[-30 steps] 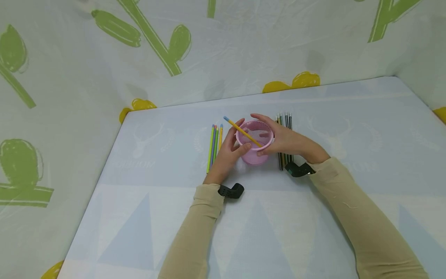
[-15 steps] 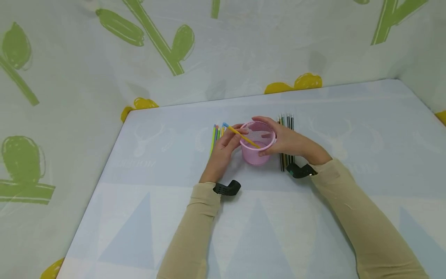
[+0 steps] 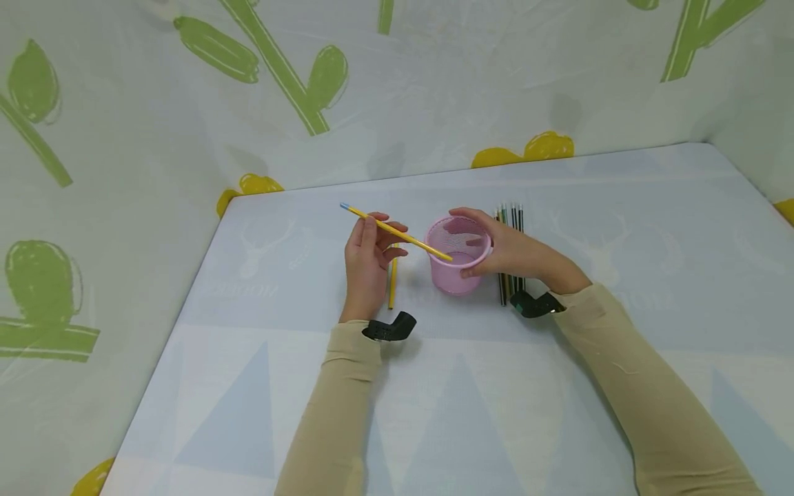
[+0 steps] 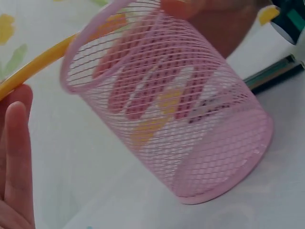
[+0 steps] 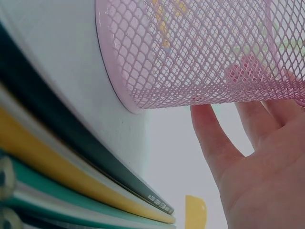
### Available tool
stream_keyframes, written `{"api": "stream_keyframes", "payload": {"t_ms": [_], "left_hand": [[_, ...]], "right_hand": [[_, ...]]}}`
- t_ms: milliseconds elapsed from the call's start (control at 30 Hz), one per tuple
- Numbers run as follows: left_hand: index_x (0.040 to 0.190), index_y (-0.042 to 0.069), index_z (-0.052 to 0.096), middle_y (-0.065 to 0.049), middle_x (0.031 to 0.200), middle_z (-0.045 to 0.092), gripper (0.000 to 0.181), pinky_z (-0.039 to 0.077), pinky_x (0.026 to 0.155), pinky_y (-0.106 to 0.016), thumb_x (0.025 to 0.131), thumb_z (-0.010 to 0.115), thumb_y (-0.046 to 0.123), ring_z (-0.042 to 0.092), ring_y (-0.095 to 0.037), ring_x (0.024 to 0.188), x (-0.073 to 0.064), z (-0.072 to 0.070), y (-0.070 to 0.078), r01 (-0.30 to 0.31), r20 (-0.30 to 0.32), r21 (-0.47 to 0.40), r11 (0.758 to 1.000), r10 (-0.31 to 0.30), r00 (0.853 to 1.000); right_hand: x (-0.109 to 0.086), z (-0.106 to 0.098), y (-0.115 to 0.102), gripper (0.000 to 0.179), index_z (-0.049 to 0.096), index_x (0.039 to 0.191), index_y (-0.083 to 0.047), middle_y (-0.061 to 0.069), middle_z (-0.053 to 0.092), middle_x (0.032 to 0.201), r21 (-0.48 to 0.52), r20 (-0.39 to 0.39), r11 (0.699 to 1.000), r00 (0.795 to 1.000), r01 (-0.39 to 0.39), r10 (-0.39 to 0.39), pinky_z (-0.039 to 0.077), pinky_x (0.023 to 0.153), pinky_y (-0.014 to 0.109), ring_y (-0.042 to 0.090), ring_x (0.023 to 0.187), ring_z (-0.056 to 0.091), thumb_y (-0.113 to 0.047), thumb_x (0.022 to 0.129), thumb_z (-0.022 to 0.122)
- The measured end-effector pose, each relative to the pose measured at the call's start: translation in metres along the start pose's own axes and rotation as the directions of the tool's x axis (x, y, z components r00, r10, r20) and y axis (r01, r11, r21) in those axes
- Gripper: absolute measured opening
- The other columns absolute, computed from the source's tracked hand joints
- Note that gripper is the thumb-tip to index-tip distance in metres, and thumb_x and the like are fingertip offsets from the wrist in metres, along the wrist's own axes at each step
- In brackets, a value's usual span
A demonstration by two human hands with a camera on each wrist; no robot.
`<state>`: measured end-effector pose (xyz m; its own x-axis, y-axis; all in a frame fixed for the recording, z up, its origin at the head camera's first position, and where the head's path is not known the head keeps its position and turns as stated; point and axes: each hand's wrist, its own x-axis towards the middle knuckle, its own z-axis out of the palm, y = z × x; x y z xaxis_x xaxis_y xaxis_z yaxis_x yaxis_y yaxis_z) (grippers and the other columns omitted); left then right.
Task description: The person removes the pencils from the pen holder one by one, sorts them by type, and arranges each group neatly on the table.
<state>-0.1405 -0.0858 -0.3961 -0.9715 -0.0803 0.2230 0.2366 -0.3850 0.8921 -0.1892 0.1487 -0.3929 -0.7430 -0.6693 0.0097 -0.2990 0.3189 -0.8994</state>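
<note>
My left hand [image 3: 364, 272] pinches a yellow pencil [image 3: 397, 233] with a blue end cap between thumb and fingers. The pencil slants, capped end up to the left, lower end at the mouth of a pink mesh pencil cup [image 3: 455, 280]. Whether it touches the rim, I cannot tell. From the right side my right hand [image 3: 520, 249] grips the cup, thumb near the rim, fingers around the far side. The right wrist view shows fingers [image 5: 212, 138] against the mesh [image 5: 128, 62]. In the left wrist view the pencil [image 4: 45, 61] crosses the cup's rim [image 4: 71, 88].
Several dark and striped pencils [image 3: 503, 289] lie side by side right of the cup, partly under my right hand. Another yellow pencil [image 3: 392, 286] lies beside my left hand, which hides other pencils there. A patterned cloth [image 3: 248, 413] covers the table.
My left hand has let go of the cup, taken hold of the yellow pencil leaning in it and moved left, drawing the pencil's lower end up toward the rim. My right hand stays on the cup.
</note>
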Motion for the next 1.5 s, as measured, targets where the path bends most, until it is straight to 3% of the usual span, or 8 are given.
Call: {"api": "stream_keyframes", "payload": {"t_ms": [233, 400, 500, 633, 867, 1233, 1367, 1500], "left_hand": [[0.117, 0.007, 0.054, -0.012, 0.085, 0.06, 0.039, 0.048, 0.051, -0.022, 0.091, 0.048, 0.034, 0.061, -0.022, 0.072, 0.009, -0.027, -0.002, -0.002, -0.2, -0.093, 0.996, -0.016, 0.98], [0.115, 0.014, 0.059, -0.006, 0.075, 0.051, 0.036, 0.038, 0.041, -0.017, 0.089, 0.05, 0.037, 0.054, -0.018, 0.058, 0.009, -0.047, -0.002, 0.132, -0.314, 0.017, 0.991, -0.121, 0.942], [0.117, 0.017, 0.058, -0.005, 0.075, 0.05, 0.033, 0.034, 0.04, -0.017, 0.092, 0.047, 0.034, 0.052, -0.015, 0.056, 0.01, -0.056, -0.004, 0.277, -0.37, 0.123, 0.953, -0.215, 0.904], [0.123, 0.02, 0.054, -0.004, 0.079, 0.054, 0.033, 0.033, 0.041, -0.017, 0.092, 0.043, 0.025, 0.05, -0.013, 0.057, 0.013, -0.06, -0.006, 0.427, -0.425, 0.288, 0.857, -0.285, 0.859], [0.13, 0.019, 0.047, -0.001, 0.094, 0.06, 0.042, 0.04, 0.047, -0.019, 0.089, 0.048, 0.022, 0.05, -0.013, 0.067, 0.015, -0.056, -0.017, 0.422, -0.324, 0.672, 0.608, -0.271, 0.906], [0.127, 0.009, 0.05, -0.001, 0.099, 0.053, 0.043, 0.043, 0.07, -0.027, 0.086, 0.053, 0.021, 0.05, -0.014, 0.086, 0.018, -0.038, -0.022, 0.216, -0.152, 0.922, 0.321, -0.215, 0.965], [0.122, 0.009, 0.054, -0.002, 0.096, 0.051, 0.039, 0.041, 0.07, -0.027, 0.085, 0.054, 0.02, 0.048, -0.015, 0.084, 0.015, -0.04, -0.023, 0.187, -0.133, 0.948, 0.259, -0.212, 0.968], [0.12, 0.009, 0.057, -0.002, 0.096, 0.051, 0.037, 0.041, 0.07, -0.027, 0.084, 0.055, 0.019, 0.048, -0.016, 0.082, 0.013, -0.045, -0.021, 0.184, -0.141, 0.955, 0.232, -0.192, 0.971]], "right_hand": [[0.0, -0.001, -0.002, 0.09, 0.027, 0.137, -0.023, -0.006, 0.041, 0.128, -0.01, -0.003, 1.0, 1.0, -0.001, 0.001, 0.04, 0.09, 0.042, 0.017, 0.114, 0.04, -0.025, 0.065, 0.08], [-0.004, -0.001, -0.013, 0.087, 0.025, 0.138, -0.019, -0.001, 0.04, 0.13, 0.027, 0.025, 1.0, 1.0, 0.003, -0.004, 0.037, 0.093, 0.044, 0.021, 0.116, 0.039, -0.019, 0.068, 0.078], [-0.007, -0.001, -0.024, 0.085, 0.024, 0.138, -0.015, 0.005, 0.039, 0.132, 0.042, 0.04, 0.999, 0.999, -0.001, -0.001, 0.036, 0.094, 0.046, 0.025, 0.117, 0.038, -0.012, 0.07, 0.075], [-0.009, -0.002, -0.027, 0.085, 0.024, 0.138, -0.016, 0.006, 0.039, 0.132, 0.028, 0.035, 1.0, 0.999, -0.006, 0.005, 0.037, 0.093, 0.046, 0.026, 0.117, 0.038, -0.011, 0.07, 0.075], [-0.011, -0.005, -0.007, 0.088, 0.026, 0.138, -0.023, -0.002, 0.04, 0.129, -0.019, -0.018, 0.999, 0.999, -0.045, 0.045, 0.039, 0.09, 0.044, 0.02, 0.114, 0.039, -0.021, 0.067, 0.079], [-0.012, -0.007, 0.002, 0.088, 0.028, 0.135, -0.028, -0.006, 0.042, 0.125, -0.042, -0.067, 0.999, 0.997, -0.031, 0.028, 0.041, 0.089, 0.042, 0.016, 0.112, 0.039, -0.029, 0.064, 0.08], [-0.017, -0.001, -0.008, 0.088, 0.027, 0.136, -0.021, -0.003, 0.042, 0.127, -0.014, -0.064, 0.999, 0.997, -0.044, 0.043, 0.04, 0.09, 0.042, 0.018, 0.114, 0.04, -0.024, 0.066, 0.079], [-0.018, 0.005, -0.021, 0.087, 0.025, 0.138, -0.018, 0.003, 0.041, 0.13, -0.005, -0.059, 0.999, 0.997, -0.054, 0.054, 0.038, 0.092, 0.044, 0.023, 0.116, 0.039, -0.019, 0.068, 0.077]]}}
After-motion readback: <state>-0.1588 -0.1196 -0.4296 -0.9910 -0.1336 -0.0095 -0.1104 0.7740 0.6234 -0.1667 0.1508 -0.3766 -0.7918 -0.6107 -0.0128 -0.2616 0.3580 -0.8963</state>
